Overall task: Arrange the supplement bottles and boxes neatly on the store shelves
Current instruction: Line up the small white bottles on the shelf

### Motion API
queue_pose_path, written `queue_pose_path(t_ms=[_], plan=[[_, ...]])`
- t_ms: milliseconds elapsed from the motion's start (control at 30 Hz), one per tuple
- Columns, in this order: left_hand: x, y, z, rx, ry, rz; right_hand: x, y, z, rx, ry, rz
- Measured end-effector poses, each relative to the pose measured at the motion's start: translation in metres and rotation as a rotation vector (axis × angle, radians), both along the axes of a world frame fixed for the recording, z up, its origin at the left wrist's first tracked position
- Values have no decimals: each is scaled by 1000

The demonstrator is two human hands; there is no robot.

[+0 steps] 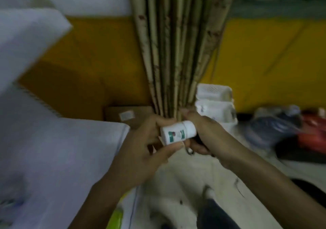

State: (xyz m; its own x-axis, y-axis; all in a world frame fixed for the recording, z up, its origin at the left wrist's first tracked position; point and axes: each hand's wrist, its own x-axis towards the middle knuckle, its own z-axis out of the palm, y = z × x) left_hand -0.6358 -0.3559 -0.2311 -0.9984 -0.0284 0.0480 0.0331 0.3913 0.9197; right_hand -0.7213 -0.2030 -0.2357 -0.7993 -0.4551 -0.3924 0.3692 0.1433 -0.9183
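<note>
Head view, blurred: the left hand [141,151] pinches a small white supplement bottle [177,132] between thumb and fingers, held in the air and tilted with its cap toward the right hand [206,133]; that hand's fingers curl against the cap, but I cannot tell whether they grip it; behind hang a pleated curtain [176,52] and stacked white baskets [215,103].

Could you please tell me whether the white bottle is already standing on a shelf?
No, the left hand grips the white bottle up in the air in front of the curtain.
</note>
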Motion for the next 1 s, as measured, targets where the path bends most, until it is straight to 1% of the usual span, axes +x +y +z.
queue_pose_path(t_ms=[33,100,167,300,433,533,700,867,1000], plan=[[-4,19,-11,55,-24,-46,2,13,-3,42,-21,0],[-17,49,-35,137,-65,-99,7,53,-21,150,25,-69],[-32,79,-55,200,-143,-145,12,90,-42,168,23,-150],[-65,145,-86,238,-290,-197,15,169,-65,-77,-140,-197],[-90,203,-98,279,-349,-327,4,232,-86,-91,-226,-245],[-104,228,-108,307,-357,-328,-18,261,-95,-106,-240,-234],[-126,234,-120,366,-364,-173,-56,266,-102,-90,-235,-151],[-162,207,-142,397,-364,-151,-102,240,-121,-40,-266,-84],[-203,181,-164,405,-418,-152,-146,208,-139,-21,-319,-116]])
